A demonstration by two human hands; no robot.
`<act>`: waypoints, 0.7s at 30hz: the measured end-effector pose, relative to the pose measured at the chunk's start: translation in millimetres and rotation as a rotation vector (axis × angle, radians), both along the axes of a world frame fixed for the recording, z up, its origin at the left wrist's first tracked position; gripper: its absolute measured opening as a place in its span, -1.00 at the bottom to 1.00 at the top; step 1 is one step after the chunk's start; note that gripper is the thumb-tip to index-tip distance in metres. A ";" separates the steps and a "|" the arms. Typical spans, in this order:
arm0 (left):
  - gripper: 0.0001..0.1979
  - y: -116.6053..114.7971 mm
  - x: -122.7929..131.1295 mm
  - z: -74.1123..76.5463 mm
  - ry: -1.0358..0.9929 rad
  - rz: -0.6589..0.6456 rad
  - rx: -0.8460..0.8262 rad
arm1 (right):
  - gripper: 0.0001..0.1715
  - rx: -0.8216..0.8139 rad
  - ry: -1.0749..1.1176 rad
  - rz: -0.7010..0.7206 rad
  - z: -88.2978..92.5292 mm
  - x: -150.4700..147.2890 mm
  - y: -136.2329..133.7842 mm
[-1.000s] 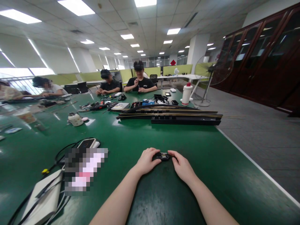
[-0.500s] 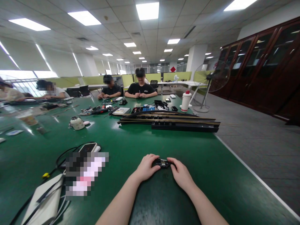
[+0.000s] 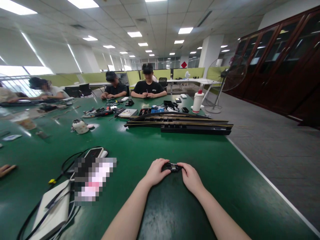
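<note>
A small black part with lighter, metallic-looking pieces in its middle is held low over the green table, or resting on it; which of the two I cannot tell. My left hand grips its left end between thumb and fingers. At the opposite end, my right hand pinches it with thumb and forefinger. The part is too small to name more exactly, and its ends are covered by my fingertips.
Long black rails with thin brass-coloured rods lie across the table ahead. Leftward are a phone, cables and a white slab. A white bottle stands at the back. Another person's hand enters at far left; co-workers sit opposite.
My view has tilted down slightly, so the surroundings sit higher. Both hands keep their hold on the black part. Another person's hand has come in at the left edge.
</note>
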State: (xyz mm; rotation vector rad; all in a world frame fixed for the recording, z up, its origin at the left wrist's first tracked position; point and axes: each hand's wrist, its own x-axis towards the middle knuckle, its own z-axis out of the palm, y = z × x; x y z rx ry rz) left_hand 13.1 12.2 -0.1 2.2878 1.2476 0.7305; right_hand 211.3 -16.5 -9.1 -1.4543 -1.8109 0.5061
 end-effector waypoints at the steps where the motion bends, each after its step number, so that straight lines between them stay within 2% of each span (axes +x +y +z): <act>1: -0.59 0.0 -0.1 0.0 0.001 0.002 0.001 | -0.58 0.002 -0.002 0.002 0.4 0.0 0.0; 7: -0.66 0.2 0.7 0.2 0.018 -0.009 0.034 | -0.68 0.024 -0.003 0.062 5.6 -2.1 0.5; 11: -0.63 0.5 0.7 -2.1 0.033 -0.013 0.055 | -0.70 0.059 -0.014 0.087 7.9 -5.0 1.1; 21: -0.59 1.1 -1.0 -1.8 0.054 -0.023 0.053 | -0.73 0.063 -0.038 0.105 1.3 -5.7 3.5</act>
